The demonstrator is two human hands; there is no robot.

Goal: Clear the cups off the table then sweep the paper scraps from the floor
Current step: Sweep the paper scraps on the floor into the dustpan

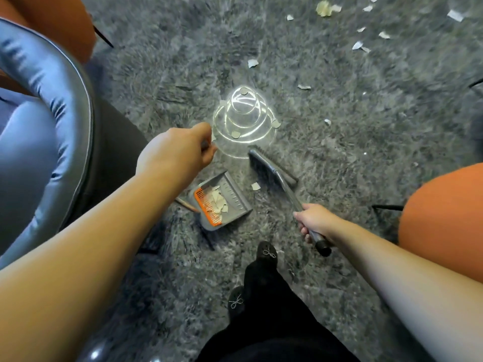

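My right hand [315, 222] grips the handle of a grey brush [264, 164], whose bristles rest on the grey shaggy carpet. My left hand [183, 150] is curled round a grey handle directly above the grey dustpan [235, 202]; the handle seems to belong to the pan. The pan has an orange comb and holds several paper scraps [218, 201]. One scrap [255, 186] lies between pan and brush. More scraps [253, 63] are strewn farther off, and a crumpled ball [323, 8] lies at the top right. No cups are in view.
A clear glassy object [244, 118] with bright light rings stands on the carpet just beyond my left hand. A shiny blue-grey chair [39, 126] fills the left. Orange seats sit at the right [444, 210] and top left [52, 22]. My black shoes [266, 253] are below.
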